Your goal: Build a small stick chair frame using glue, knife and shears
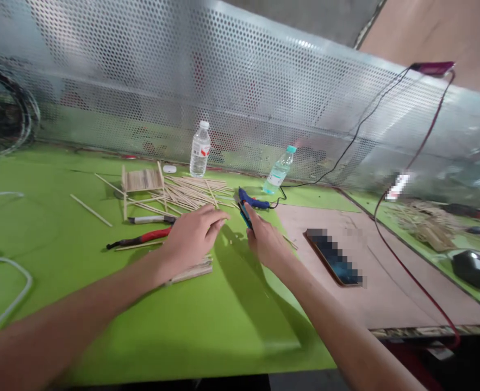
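Observation:
My left hand (194,233) is closed in a pinch over the green table (154,336); what its fingertips hold is too small to make out. Dark blue-and-black handles of a small tool (245,216) are gripped in my right hand (262,231). Just beyond that hand a blue glue gun (254,201) lies on its side. Thin wooden sticks (194,190) are piled behind my left hand, beside a small frame built of sticks (144,180). Partly hidden under my left hand is a flat bundle of sticks (193,270).
Red-handled pliers (150,235) and a white-handled tool (150,220) lie left of my left hand. A clear bottle (200,149) and a greenish bottle (279,171) stand near the perforated metal screen (240,81). A phone (333,258) rests on the brown board (390,282) at right.

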The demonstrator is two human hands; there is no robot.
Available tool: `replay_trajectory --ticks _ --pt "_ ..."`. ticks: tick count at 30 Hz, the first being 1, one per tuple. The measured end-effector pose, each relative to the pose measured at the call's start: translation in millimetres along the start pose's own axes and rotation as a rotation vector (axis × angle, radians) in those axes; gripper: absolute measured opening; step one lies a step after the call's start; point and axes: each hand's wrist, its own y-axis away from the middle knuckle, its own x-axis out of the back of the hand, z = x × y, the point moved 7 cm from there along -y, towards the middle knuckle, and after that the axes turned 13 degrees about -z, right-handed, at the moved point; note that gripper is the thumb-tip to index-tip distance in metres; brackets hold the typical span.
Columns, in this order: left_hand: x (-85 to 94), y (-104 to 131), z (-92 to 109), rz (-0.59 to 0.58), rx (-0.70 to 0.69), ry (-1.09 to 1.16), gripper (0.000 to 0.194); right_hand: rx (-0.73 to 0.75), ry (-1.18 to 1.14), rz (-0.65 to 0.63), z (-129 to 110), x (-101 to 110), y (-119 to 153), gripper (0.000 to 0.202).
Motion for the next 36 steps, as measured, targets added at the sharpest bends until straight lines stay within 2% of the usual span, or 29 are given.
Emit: replay_trajectory --ticks 3,7,8,9,11,13,15,18,20,25,29,36 --pt "13.3 -1 -2 0.065 -0.032 0.038 0.025 0.031 0.062 0.002 -10 -9 -20 0.077" --pt "40.5 2 -7 0.176 -0.064 0.087 0.026 0.069 0.11 0.013 -12 -16 -22 0.081" --pt "44.8 2 -11 0.156 -0.037 0.077 0.028 0.073 0.115 0.017 -9 -17 -21 0.085" --pt "45.4 2 -16 0.084 0.02 0.053 0.03 0.076 0.118 0.018 -5 -17 -20 0.089" --pt "36.3 4 -30 -0.17 0.187 -0.018 0.03 0.092 0.118 0.008 1 -18 -19 0.095" --pt "24.0 12 -38 -0.402 0.289 -0.074 0.027 0.129 0.107 -0.003 4 -20 -19 0.097" --pt "15.5 19 -35 -0.505 0.284 -0.107 0.024 0.171 0.079 0.014 1 -20 -16 0.086" --pt "6.7 23 -22 -0.529 0.214 -0.145 0.024 0.227 0.005 0.094 -10 -15 -8 0.057" --pt "0.9 22 -15 -0.538 0.162 -0.152 0.027 0.29 -0.065 0.136 -22 -13 -2 0.044" --pt "-11.1 15 -8 -0.574 0.04 -0.112 0.025 0.474 -0.295 0.123 -51 -16 8 0.019" --pt "-11.2 12 -8 -0.59 0.013 -0.076 0.021 0.469 -0.409 0.092 -52 -20 6 0.016" --pt "-2.4 11 -11 -0.6 0.045 -0.046 0.019 0.49 -0.484 0.017 -50 -23 2 0.015"
